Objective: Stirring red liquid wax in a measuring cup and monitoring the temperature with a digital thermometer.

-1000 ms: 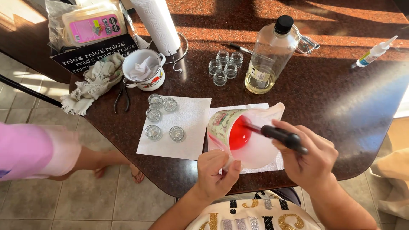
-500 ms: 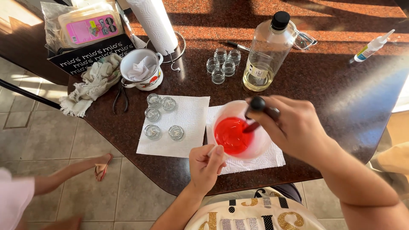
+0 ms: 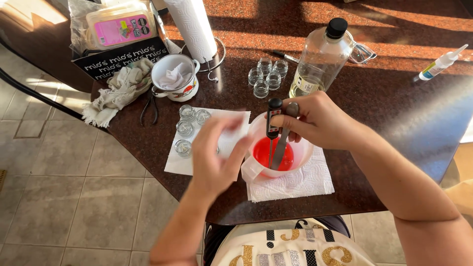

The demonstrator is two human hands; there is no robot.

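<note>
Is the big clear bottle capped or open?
Capped. The clear bottle stands upright on the table with its black cap seated on the neck.

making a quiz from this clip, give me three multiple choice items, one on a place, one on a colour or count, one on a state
1. Where does the clear bottle with the black cap stand?
A. on the floor tiles
B. on the table beyond the white cup
C. inside the enamel mug

2. What colour is the liquid in the white cup?
A. red
B. blue
C. green

3. What is the right hand doing?
A. resting flat on the table
B. gripping the paper towel roll
C. holding a thermometer and a knife upright in the cup

Answers: 1 B, the bottle stands on the dark table behind the cup. 2 A, red liquid pools at the cup's bottom. 3 C, the fingers close around both tools, whose tips dip into the liquid, while the left hand hovers blurred beside the cup.
</note>
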